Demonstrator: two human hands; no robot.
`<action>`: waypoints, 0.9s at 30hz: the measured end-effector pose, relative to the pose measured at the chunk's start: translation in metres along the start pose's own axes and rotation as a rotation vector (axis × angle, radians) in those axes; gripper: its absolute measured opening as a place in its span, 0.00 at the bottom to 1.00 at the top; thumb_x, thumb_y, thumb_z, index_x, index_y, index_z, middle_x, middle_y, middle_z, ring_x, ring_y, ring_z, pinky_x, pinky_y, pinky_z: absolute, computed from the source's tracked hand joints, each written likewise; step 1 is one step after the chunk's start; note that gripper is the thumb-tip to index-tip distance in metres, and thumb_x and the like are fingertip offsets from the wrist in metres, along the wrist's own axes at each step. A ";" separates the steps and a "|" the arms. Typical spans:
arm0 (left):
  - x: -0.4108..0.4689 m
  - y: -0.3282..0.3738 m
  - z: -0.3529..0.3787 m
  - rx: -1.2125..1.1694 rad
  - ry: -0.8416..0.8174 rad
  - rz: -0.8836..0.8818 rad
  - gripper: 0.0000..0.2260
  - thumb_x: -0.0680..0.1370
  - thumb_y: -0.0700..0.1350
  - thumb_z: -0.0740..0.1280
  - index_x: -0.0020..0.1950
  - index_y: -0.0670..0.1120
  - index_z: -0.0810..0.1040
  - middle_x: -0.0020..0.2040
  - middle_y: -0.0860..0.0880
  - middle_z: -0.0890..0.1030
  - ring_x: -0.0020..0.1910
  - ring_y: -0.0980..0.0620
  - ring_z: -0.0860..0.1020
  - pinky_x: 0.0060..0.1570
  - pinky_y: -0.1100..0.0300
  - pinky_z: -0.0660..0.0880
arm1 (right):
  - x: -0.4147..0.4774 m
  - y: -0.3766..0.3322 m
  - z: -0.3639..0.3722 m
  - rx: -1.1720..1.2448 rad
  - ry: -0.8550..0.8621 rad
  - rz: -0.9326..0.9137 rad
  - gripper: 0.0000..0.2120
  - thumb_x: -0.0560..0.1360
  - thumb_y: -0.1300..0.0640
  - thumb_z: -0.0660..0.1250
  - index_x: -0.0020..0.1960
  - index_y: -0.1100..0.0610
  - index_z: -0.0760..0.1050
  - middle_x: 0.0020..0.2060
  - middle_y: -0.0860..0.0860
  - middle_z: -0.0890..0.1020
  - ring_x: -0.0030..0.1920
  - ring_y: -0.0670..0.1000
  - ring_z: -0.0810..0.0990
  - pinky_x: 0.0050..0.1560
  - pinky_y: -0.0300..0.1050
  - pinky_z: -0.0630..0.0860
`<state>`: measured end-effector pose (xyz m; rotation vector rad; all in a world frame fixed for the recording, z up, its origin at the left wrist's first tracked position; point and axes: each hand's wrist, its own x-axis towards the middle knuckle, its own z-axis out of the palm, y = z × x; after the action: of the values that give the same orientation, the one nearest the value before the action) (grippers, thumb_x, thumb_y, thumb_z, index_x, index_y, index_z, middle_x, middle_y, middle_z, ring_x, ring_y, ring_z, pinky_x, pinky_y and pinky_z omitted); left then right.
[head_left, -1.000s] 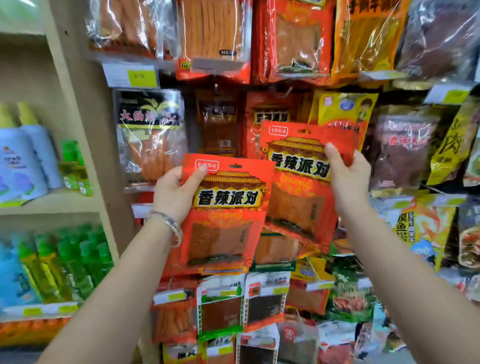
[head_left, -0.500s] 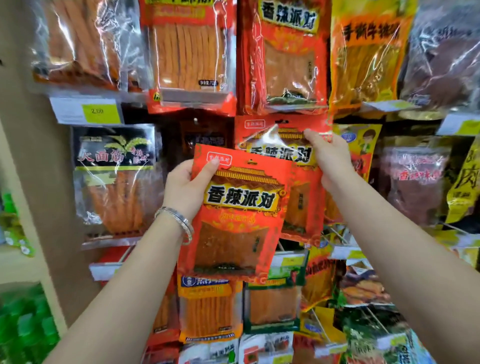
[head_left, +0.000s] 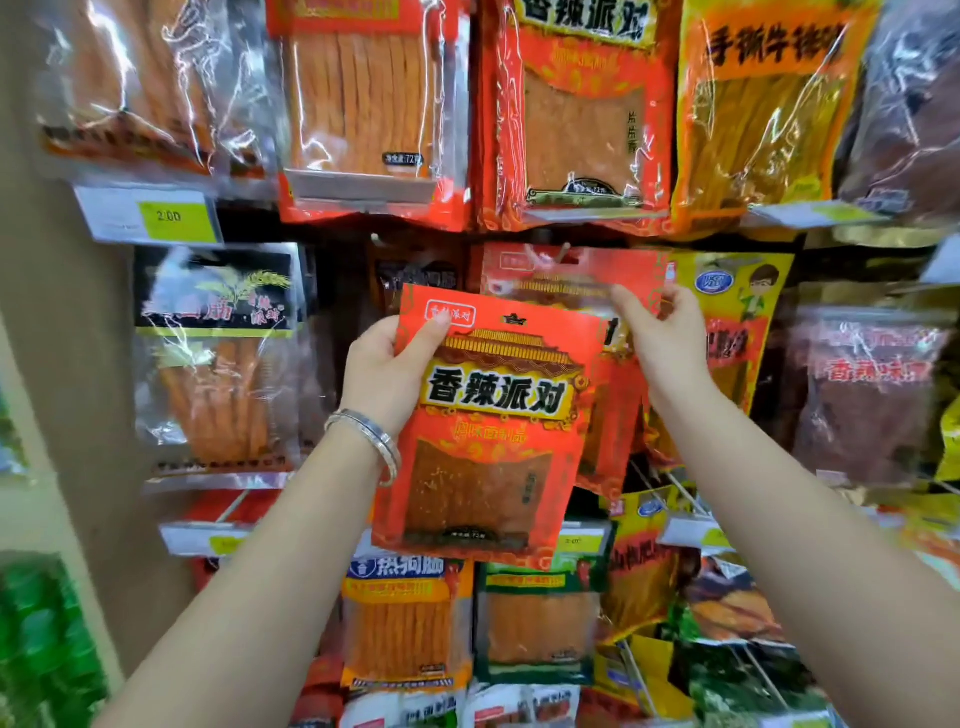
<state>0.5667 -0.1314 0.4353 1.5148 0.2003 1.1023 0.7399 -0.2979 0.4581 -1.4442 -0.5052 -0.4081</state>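
My left hand grips the upper left corner of a red snack packet with yellow Chinese lettering, thumb on its front; a silver bracelet circles that wrist. Behind and above it, my right hand pinches the top of a second red packet of the same kind, held up against the rack where a peg sticks out. That second packet is blurred and mostly hidden by the first.
Rows of hanging snack bags fill the rack: an orange strip bag, a matching red bag, a black-topped bag. A yellow price tag hangs at left. A beige shelf post borders the left.
Both hands have risen toward the rack. My right hand has carried the second red packet up and left, behind the first, to the peg row. The view has closed in on the rack.
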 end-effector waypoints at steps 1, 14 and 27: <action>0.000 0.000 0.002 0.000 0.004 -0.002 0.05 0.72 0.54 0.71 0.38 0.55 0.83 0.40 0.51 0.85 0.41 0.51 0.83 0.47 0.46 0.80 | -0.005 0.004 -0.002 -0.012 0.025 -0.018 0.21 0.71 0.48 0.72 0.58 0.53 0.68 0.45 0.43 0.71 0.45 0.44 0.72 0.43 0.32 0.67; -0.001 0.009 0.040 -0.034 -0.048 0.051 0.07 0.74 0.53 0.69 0.44 0.51 0.82 0.44 0.50 0.85 0.46 0.50 0.83 0.52 0.44 0.79 | -0.030 -0.001 -0.009 0.264 -0.146 -0.053 0.14 0.73 0.48 0.70 0.43 0.54 0.67 0.37 0.55 0.73 0.38 0.54 0.72 0.42 0.50 0.68; 0.019 0.036 0.056 0.405 -0.160 0.587 0.22 0.76 0.43 0.63 0.70 0.50 0.69 0.58 0.62 0.69 0.60 0.66 0.66 0.66 0.65 0.62 | 0.008 -0.033 -0.011 0.050 -0.002 -0.337 0.10 0.75 0.49 0.68 0.42 0.52 0.69 0.40 0.56 0.75 0.41 0.52 0.73 0.42 0.42 0.68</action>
<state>0.6010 -0.1680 0.4837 2.0942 -0.1568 1.4467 0.7293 -0.3111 0.4896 -1.3135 -0.7593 -0.6564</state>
